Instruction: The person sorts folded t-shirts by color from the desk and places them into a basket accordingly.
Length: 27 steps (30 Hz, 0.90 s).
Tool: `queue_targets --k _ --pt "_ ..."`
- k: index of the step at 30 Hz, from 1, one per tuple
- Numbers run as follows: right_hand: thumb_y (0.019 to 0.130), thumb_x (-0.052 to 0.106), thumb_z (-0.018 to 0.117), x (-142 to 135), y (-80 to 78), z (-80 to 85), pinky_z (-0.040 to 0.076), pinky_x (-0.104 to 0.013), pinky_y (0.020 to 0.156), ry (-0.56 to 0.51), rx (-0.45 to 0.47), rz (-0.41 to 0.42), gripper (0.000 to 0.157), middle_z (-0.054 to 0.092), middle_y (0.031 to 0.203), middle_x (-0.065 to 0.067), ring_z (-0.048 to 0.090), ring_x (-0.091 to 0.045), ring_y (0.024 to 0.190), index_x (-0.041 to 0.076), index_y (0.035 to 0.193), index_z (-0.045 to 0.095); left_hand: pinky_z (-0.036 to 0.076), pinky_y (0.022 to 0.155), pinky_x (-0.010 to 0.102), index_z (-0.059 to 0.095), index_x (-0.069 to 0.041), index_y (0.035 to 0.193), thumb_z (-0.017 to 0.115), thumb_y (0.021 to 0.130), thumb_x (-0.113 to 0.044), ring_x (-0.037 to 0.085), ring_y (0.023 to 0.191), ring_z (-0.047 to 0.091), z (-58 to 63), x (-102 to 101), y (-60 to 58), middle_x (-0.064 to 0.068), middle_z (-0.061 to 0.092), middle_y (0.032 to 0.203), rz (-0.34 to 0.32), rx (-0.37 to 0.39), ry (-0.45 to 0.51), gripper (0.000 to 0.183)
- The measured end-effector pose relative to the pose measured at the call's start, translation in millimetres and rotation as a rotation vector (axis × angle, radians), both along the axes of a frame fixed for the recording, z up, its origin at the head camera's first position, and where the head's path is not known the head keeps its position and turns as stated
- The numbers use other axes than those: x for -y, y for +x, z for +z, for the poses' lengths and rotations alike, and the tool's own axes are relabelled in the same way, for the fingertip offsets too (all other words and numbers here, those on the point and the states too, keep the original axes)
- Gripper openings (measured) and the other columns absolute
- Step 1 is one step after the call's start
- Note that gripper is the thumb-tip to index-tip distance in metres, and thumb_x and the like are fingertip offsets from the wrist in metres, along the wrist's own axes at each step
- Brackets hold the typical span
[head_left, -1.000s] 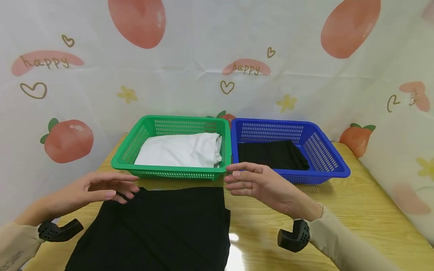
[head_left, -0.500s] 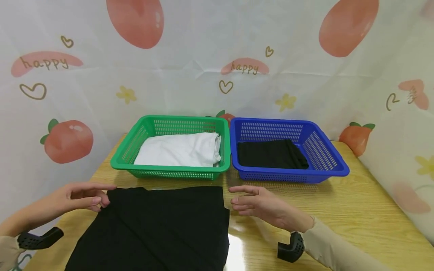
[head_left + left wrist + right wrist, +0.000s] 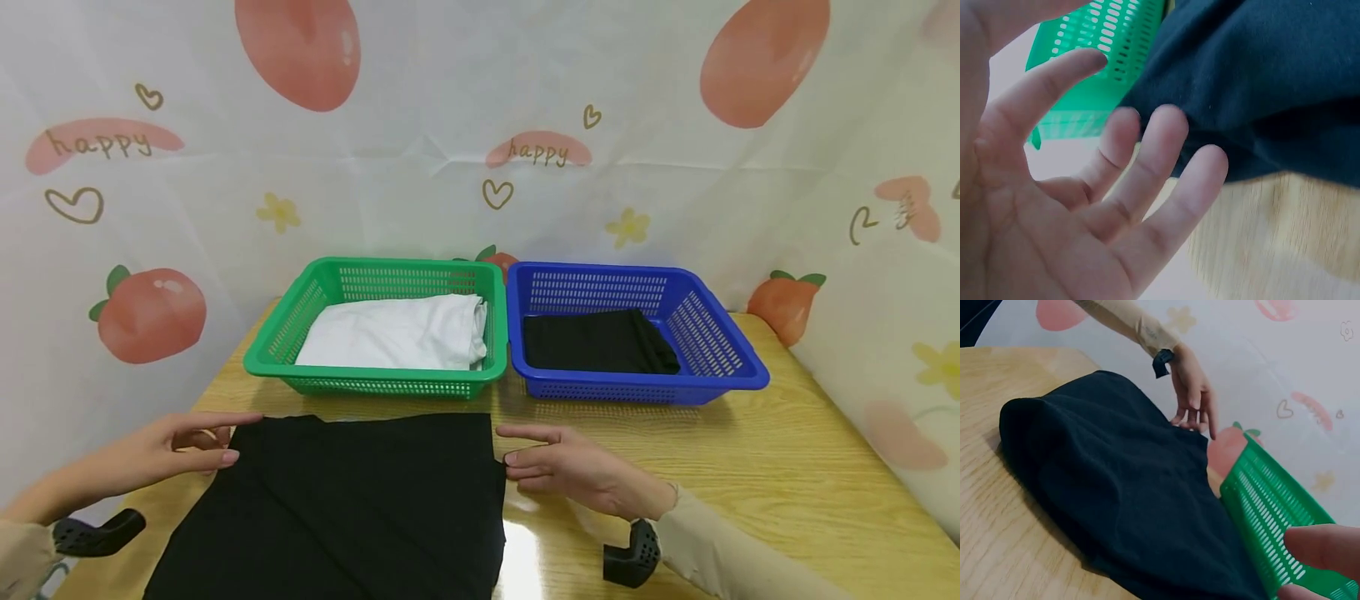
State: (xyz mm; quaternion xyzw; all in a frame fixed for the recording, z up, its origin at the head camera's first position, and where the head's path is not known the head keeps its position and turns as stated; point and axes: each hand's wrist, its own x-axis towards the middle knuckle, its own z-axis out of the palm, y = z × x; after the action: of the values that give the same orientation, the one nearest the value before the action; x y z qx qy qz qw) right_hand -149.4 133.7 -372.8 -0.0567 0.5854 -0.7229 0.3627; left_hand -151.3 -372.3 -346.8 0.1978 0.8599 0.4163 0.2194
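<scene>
The black cloth (image 3: 360, 508) lies between the left hand (image 3: 168, 450) and right hand (image 3: 581, 473), fingers apart, gripping nothing, by its far corners. Pinching both corners evenly should keep it from skewing. Beyond the hands, the green basket (image 3: 375, 373) and blue basket (image 3: 637, 379) stand on the wooden surface (image 3: 750, 467), before a fruit-print backdrop (image 3: 420, 75).

Free passage: the bench (image 3: 787, 483) right of the black cloth (image 3: 360, 508), before the blue basket (image 3: 637, 380). Obstacles: this basket and the green basket (image 3: 375, 373) beside it, backed by the printed backdrop (image 3: 420, 192).

Indoor spot, type unclear: wood tbl (image 3: 765, 458) & fruit-print bkdrop (image 3: 420, 100)
</scene>
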Motion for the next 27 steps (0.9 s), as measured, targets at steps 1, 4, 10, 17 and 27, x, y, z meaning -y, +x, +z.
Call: queue_targets --k 1,4,10,17,27 --pt "0.084 0.011 0.063 0 -0.1 0.2 0.035 -0.047 0.092 0.000 0.003 -0.002 0.059 0.041 0.128 -0.025 0.046 -0.036 0.111 0.002 0.135 0.037 0.049 0.071 0.033 0.035 -0.016 0.138 0.051 0.092 -0.014 0.018 0.093 0.057 0.1 1 1.4 0.019 0.047 0.111 0.016 -0.003 -0.012 0.049" --pt "0.084 0.011 0.062 0 -0.6 1.1 0.035 -0.047 0.092 -0.001 0.010 0.003 0.058 0.041 0.128 -0.025 0.046 -0.036 0.111 0.002 0.136 0.037 0.049 0.073 0.033 0.034 -0.018 0.139 0.050 0.093 -0.016 0.011 0.104 0.052 0.2 6 4.2 0.021 0.041 0.127 0.045 0.016 -0.027 0.049" --pt "0.086 0.009 0.059 0 0.8 3.1 0.040 -0.048 0.087 0.025 0.021 0.016 0.055 0.049 0.118 -0.026 0.051 -0.039 0.105 0.002 0.136 0.037 0.048 0.076 0.032 0.029 -0.019 0.141 0.047 0.094 -0.017 0.010 0.105 0.052 -2.8 11 4.4 0.024 0.037 0.131 0.020 0.106 -0.031 0.050" --pt "0.086 0.008 0.059 2 1.3 1.4 0.036 -0.048 0.091 -0.034 0.050 0.059 0.056 0.046 0.121 -0.026 0.046 -0.039 0.110 0.003 0.137 0.035 0.047 0.078 0.031 0.029 -0.024 0.141 0.047 0.094 -0.018 0.003 0.107 0.049 -5.7 6 2.8 0.024 0.028 0.137 0.044 0.201 -0.016 0.051" --pt "0.085 0.006 0.059 19 0.8 -0.6 0.039 -0.047 0.088 -0.041 0.035 0.098 0.054 0.048 0.120 -0.025 0.049 -0.036 0.108 0.002 0.135 0.038 0.048 0.069 0.028 0.032 -0.011 0.140 0.048 0.094 -0.025 -0.005 0.098 0.049 -9.2 8 4.3 0.023 0.043 0.125 0.060 0.062 -0.136 0.051"
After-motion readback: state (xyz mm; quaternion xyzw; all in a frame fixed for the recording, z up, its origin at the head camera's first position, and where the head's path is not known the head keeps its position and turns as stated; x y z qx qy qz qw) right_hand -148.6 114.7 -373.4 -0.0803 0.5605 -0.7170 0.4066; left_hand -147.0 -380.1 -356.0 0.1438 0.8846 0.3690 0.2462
